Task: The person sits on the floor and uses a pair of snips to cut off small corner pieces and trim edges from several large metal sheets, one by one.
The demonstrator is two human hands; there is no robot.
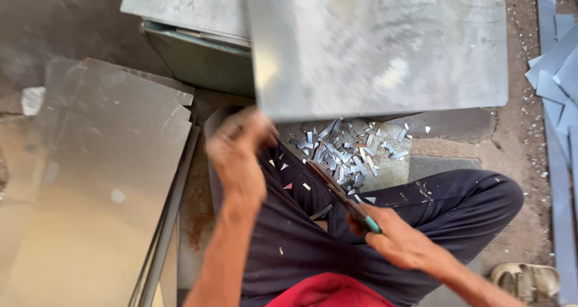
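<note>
My left hand (pixel 238 144) grips the near left corner of a large grey metal sheet (pixel 385 48) that fills the upper middle of the view and looks blurred with motion. My right hand (pixel 394 238) holds tin snips (pixel 340 192) by their teal-tipped handles, blades pointing up and left toward the sheet's near edge. Several small metal offcuts (pixel 346 153) lie in a heap on the ground under the sheet, and a few rest on my dark trousers (pixel 301 234).
A stack of metal sheets (pixel 90 180) lies at the left. A green metal box (pixel 201 57) stands behind it under another sheet. Cut metal strips (pixel 557 102) lie along the right edge. A sandal (pixel 527 280) sits at the lower right.
</note>
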